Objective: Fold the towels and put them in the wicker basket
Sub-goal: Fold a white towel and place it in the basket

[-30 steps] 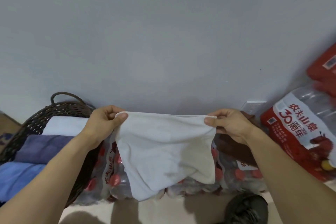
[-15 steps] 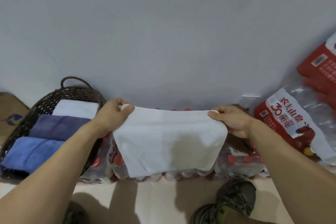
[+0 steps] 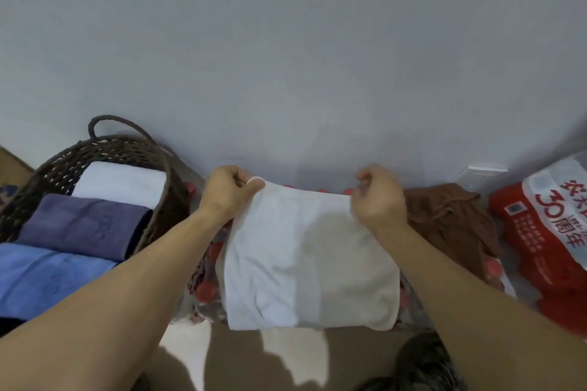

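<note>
A white towel (image 3: 305,263) lies spread over a pack of red-capped bottles, in the middle of the view. My left hand (image 3: 227,194) pinches its far left corner. My right hand (image 3: 379,197) grips the far right corner with curled fingers. The dark wicker basket (image 3: 127,149) stands at the left. It holds a folded white towel (image 3: 120,182), a folded purple towel (image 3: 82,228) and a folded blue towel (image 3: 41,279). A crumpled brown towel (image 3: 451,219) lies to the right of my right hand.
A grey wall rises right behind everything. The bottle pack (image 3: 206,289) under the white towel sits on a pale floor. A red-and-white bottle pack (image 3: 546,232) fills the right edge. A dark shoe (image 3: 422,365) shows at the bottom right, a cardboard box (image 3: 9,168) at far left.
Both hands have lowered the white towel from hanging in the air until it lies flat on the bottle pack. The view has tipped downward, showing more of the basket and the brown towel.
</note>
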Demonstrator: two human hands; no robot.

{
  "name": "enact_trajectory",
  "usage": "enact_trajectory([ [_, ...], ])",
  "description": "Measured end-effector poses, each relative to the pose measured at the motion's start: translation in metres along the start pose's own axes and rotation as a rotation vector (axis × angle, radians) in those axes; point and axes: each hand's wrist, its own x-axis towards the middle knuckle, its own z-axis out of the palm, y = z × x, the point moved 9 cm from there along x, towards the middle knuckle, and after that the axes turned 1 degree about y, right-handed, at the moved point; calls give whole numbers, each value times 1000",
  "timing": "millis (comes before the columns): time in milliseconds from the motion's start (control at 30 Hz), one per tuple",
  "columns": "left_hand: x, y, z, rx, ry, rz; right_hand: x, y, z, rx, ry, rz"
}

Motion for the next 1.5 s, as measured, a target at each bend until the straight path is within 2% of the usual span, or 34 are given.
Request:
enact_trajectory([
  [167,-5,-1,6,-218,-31,-54,-16,-93,88,257,-360,-235],
  [233,-13,-6,7,-302,-73,-103,-20,-110,118,190,-549,-262],
  [300,-20,-10,6,-328,-98,-124,-19,-115,134,-1,-635,-291],
  [367,-25,-16,-1,-338,-68,-146,-11,-115,137,-23,-641,-256],
  [500,-53,-27,-10,-279,-31,-197,7,-109,135,124,-530,-171],
  [700,-135,-47,-5,-220,-51,-225,6,-107,146,169,-487,-168],
  [833,-168,-58,-14,-188,25,-246,0,-108,155,145,-449,-174],
  [1033,-201,-81,-1,-268,-175,-408,0,-103,154,141,-408,-143],
  [1167,-221,-90,4,-219,-334,-383,4,-105,154,88,-427,-126],
  [1233,-229,-100,0,-200,-365,-422,5,-107,152,57,-410,-140],
  [1333,-227,-114,-14,-229,-284,-485,4,-114,152,79,-392,-211],
  [1500,-223,-121,-27,-518,-54,-572,3,-129,153,126,-395,-267],
])
